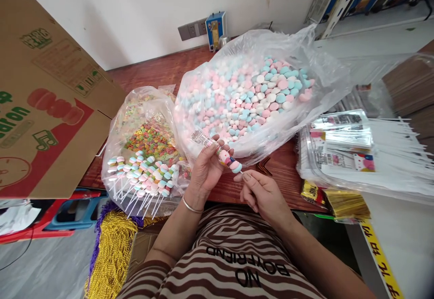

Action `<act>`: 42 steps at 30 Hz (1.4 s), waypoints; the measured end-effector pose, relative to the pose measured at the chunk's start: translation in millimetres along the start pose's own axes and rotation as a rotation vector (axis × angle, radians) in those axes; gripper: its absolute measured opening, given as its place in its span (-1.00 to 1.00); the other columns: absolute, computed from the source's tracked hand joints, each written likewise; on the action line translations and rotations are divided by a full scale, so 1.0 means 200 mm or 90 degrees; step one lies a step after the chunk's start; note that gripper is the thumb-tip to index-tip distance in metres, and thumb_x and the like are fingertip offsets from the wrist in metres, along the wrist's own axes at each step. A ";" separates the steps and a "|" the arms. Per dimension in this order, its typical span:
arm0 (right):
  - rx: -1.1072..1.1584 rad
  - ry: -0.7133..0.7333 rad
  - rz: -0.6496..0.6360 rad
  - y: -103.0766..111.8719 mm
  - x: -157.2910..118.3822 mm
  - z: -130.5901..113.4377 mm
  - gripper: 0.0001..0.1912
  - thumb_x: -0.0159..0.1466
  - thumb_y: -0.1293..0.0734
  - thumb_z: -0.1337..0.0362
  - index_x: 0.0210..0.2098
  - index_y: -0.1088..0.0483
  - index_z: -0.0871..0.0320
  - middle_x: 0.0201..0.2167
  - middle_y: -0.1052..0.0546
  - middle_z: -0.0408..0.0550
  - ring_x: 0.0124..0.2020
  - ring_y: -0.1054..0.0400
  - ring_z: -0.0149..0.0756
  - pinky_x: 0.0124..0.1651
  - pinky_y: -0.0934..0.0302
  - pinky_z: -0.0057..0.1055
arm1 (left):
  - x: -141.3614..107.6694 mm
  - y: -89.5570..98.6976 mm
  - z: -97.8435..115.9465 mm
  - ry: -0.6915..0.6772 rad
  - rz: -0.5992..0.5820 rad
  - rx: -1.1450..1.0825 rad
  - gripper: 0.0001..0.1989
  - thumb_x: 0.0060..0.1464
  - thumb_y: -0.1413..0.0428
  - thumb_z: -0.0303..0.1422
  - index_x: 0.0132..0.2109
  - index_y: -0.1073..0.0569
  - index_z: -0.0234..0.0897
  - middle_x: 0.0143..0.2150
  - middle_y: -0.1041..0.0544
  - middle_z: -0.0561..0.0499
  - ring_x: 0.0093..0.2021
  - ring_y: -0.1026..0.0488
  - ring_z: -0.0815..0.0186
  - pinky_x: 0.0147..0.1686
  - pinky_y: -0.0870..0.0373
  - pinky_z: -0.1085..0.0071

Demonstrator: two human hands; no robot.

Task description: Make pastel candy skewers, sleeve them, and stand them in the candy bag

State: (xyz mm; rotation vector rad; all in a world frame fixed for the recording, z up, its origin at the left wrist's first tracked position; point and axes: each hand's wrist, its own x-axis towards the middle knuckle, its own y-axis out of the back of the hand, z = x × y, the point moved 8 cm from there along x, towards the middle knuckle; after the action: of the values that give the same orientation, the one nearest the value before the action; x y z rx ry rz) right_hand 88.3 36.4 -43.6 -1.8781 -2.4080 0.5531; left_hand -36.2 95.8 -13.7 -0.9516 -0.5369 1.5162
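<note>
My left hand [207, 165] is closed around a printed clear wrapper [203, 139] that covers part of a candy skewer [235, 166]. Pink, white and blue candies stick out of the wrapper's lower end. My right hand [259, 191] pinches the white stick of that skewer below the candies. Behind my hands lies a large clear bag [288, 127] of pink, blue and white candies [259, 89]. Left of my left hand, several candy skewers [149, 175] lie on a smaller bag of colourful ring-shaped pieces [152, 141], their sticks toward me.
A cardboard box [50, 91] stands at the left. At the right, a clear tray [308, 168] holds printed wrappers [346, 132] and white sticks [400, 150]. Gold twist ties [347, 203] lie by the table's front edge. A blue device [216, 30] stands by the wall.
</note>
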 end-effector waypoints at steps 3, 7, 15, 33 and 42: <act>0.135 -0.074 -0.035 -0.01 0.01 0.04 -0.65 0.32 -0.38 -0.05 -0.31 -0.45 0.14 -0.78 -0.10 -0.42 -0.76 0.14 -0.55 -0.59 -0.10 -0.50 | -0.01 0.01 0.04 -0.034 -0.033 0.026 -0.80 0.08 -0.28 -0.54 -0.13 -0.55 -0.26 -0.25 -0.55 0.07 -0.22 -0.55 0.39 0.06 -0.50 0.32; 0.043 -0.014 -0.057 -0.01 0.00 0.01 -0.63 0.34 -0.35 -0.05 -0.33 -0.47 0.15 -0.72 -0.13 -0.35 -0.69 0.06 -0.51 -0.58 -0.03 -0.50 | 0.00 0.04 0.05 -0.050 0.007 0.010 -0.84 0.12 -0.29 -0.49 -0.13 -0.54 -0.28 -0.29 -0.54 0.08 -0.26 -0.56 0.42 0.04 -0.53 0.34; -0.657 0.538 0.097 -0.05 -0.15 -0.20 -0.81 0.44 -0.25 0.34 -0.18 -0.52 0.18 -0.55 -0.50 -0.12 -0.54 -0.28 -0.39 -0.38 -0.07 -0.36 | 0.02 0.07 0.03 -0.035 0.101 -0.049 -0.91 0.33 -0.10 -0.42 -0.18 -0.47 -0.33 -0.35 -0.50 0.08 -0.38 -0.50 0.50 -0.20 -0.56 0.50; -0.391 0.227 0.059 -0.02 -0.04 -0.07 -0.61 0.51 -0.11 0.13 -0.21 -0.47 0.19 -0.66 -0.38 -0.22 -0.66 -0.21 -0.40 -0.52 -0.09 -0.45 | -0.02 0.03 -0.05 -0.050 0.115 -0.044 -0.79 0.41 0.01 -0.32 -0.17 -0.44 -0.32 -0.41 -0.35 0.12 -0.47 -0.35 0.51 -0.41 -0.40 0.56; -0.820 0.640 0.204 -0.12 -0.16 -0.18 -0.87 0.43 -0.26 0.38 -0.11 -0.46 0.22 -0.59 -0.42 -0.14 -0.59 -0.22 -0.37 -0.45 0.01 -0.31 | -0.03 0.07 -0.07 -0.051 0.144 -0.026 -0.85 0.38 -0.04 -0.33 -0.15 -0.44 -0.30 -0.39 -0.35 0.13 -0.46 -0.35 0.51 -0.31 -0.44 0.52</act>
State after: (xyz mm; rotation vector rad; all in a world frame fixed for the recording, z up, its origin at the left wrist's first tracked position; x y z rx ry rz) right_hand 83.1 10.5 4.2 -1.9262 -1.6768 -1.8716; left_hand -33.5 85.4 -30.1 -1.0123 -0.5324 1.7575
